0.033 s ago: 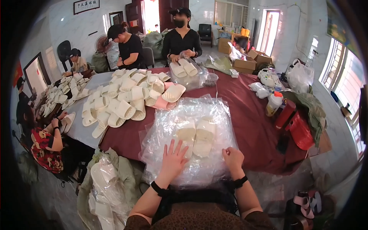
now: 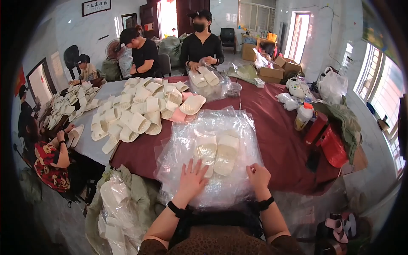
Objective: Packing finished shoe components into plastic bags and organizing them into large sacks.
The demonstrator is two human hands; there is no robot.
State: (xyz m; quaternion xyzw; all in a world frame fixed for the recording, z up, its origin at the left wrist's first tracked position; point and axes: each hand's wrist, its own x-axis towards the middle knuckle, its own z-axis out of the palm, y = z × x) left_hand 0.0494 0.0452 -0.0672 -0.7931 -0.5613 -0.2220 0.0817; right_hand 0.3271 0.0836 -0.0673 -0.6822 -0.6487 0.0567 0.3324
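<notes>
A pair of cream slide slippers [image 2: 227,155] lies inside a clear plastic bag, on top of a stack of clear plastic bags [image 2: 182,140] at the table's near edge. My left hand [image 2: 192,180] rests with spread fingers on the plastic, its fingertips over the lower end of the left slipper. At the right edge of the stack, my right hand [image 2: 259,176] has its fingers curled into a pinch. What it pinches, if anything, is too small to make out; the bag's edge lies right by it.
A heap of cream slippers [image 2: 138,121] covers the table's left part. Across the red tablecloth [image 2: 276,148], a person in black handles bagged slippers [image 2: 204,77]. Right stand a bottle [image 2: 303,117] and a red bag [image 2: 332,146]. An open sack [image 2: 142,191] with bagged slippers sits at lower left.
</notes>
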